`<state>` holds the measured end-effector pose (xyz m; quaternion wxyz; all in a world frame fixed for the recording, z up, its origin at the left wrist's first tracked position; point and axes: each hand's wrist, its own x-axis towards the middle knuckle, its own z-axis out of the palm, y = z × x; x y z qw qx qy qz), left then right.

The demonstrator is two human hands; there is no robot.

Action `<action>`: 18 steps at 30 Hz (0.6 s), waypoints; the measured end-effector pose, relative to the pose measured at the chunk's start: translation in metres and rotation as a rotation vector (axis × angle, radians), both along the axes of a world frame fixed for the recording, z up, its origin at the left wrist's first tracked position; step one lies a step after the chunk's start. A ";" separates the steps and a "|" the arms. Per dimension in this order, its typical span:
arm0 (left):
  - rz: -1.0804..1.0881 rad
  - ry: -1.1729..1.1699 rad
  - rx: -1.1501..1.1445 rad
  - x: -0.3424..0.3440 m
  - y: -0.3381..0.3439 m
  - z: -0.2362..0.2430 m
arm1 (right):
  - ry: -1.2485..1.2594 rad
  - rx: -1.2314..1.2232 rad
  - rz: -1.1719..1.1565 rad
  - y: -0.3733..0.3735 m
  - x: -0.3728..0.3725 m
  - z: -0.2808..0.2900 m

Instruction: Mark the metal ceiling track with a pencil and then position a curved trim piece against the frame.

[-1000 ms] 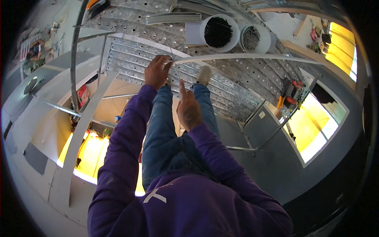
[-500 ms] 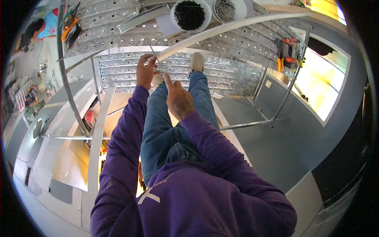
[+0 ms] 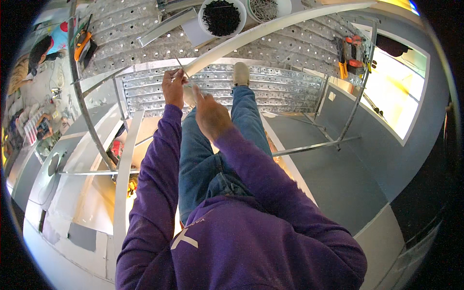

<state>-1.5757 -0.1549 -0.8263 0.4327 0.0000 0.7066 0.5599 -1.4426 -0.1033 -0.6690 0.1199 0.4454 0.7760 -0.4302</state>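
My left hand (image 3: 173,91) is raised in front of my legs, its thumb and fingertips pinched on a thin metal rod (image 3: 180,65). The rod slants up and to the left past the fingers. Just right of it and a little nearer is my right hand (image 3: 212,118), back side up. Its index finger points toward the left hand, and the other fingers curl under. What the right fingers hold, if anything, is hidden. A long pale curved strip (image 3: 261,33) runs from beside the left hand to the far right.
Beneath my shoes lies a perforated metal scaffold deck (image 3: 159,89). On a higher deck (image 3: 125,41) stand a bucket of black screws (image 3: 221,18), a bucket of silver fasteners (image 3: 263,9), a metal channel (image 3: 166,26) and orange-handled tools (image 3: 354,58). Scaffold poles (image 3: 87,101) rise at both sides. A person (image 3: 46,43) is far left.
My right hand has shifted slightly left and nearer the left hand. The rod in my left hand tilts further left. The whole view has shifted a little.
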 end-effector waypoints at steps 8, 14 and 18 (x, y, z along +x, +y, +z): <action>0.037 -0.038 0.021 0.000 0.002 0.001 | -0.188 -0.157 0.050 -0.009 0.029 0.038; -0.076 0.067 -0.121 -0.004 0.007 0.019 | -0.138 -0.012 0.076 0.012 -0.032 -0.017; -0.337 0.502 -0.169 -0.005 0.006 0.029 | -0.153 -0.055 0.099 0.019 -0.032 -0.024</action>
